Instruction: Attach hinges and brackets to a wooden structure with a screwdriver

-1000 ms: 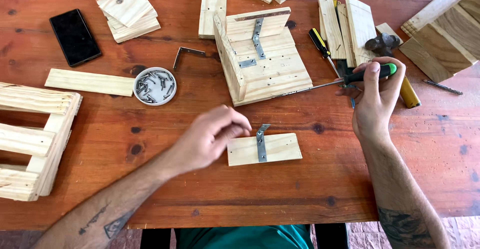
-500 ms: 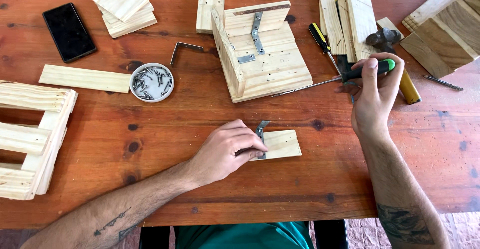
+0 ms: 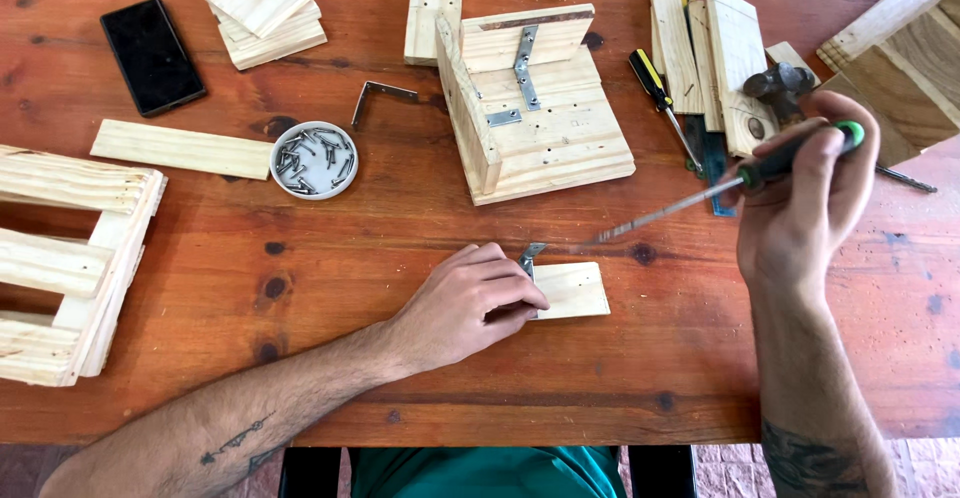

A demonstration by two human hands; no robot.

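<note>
A slatted wooden crate [image 3: 60, 258] lies at the far left of the red-brown table [image 3: 300, 358], with a loose pale slat [image 3: 180, 148] just beside it and a black phone [image 3: 152, 55] farther back. Near the slat stands a small round white dish [image 3: 314, 160] holding a heap of grey metal screws.

The left hand [image 3: 470, 303] lies flat and palm down, fingers together, pressing on a small pale wood block [image 3: 572, 290] near the middle front of the table. The hand covers the left part of the block. A grey metal bracket [image 3: 528, 255] sticks out at the block's upper edge, touching the fingertips.

Behind it sits a larger box-like wooden assembly [image 3: 540, 108] with metal brackets screwed on.

The right hand [image 3: 805, 208] is closed round the green-and-black handle of a screwdriver [image 3: 720, 190], whose long shaft slants down to the left, tip near the bracket but apart from it. More wood pieces [image 3: 735, 38] lie behind.
</note>
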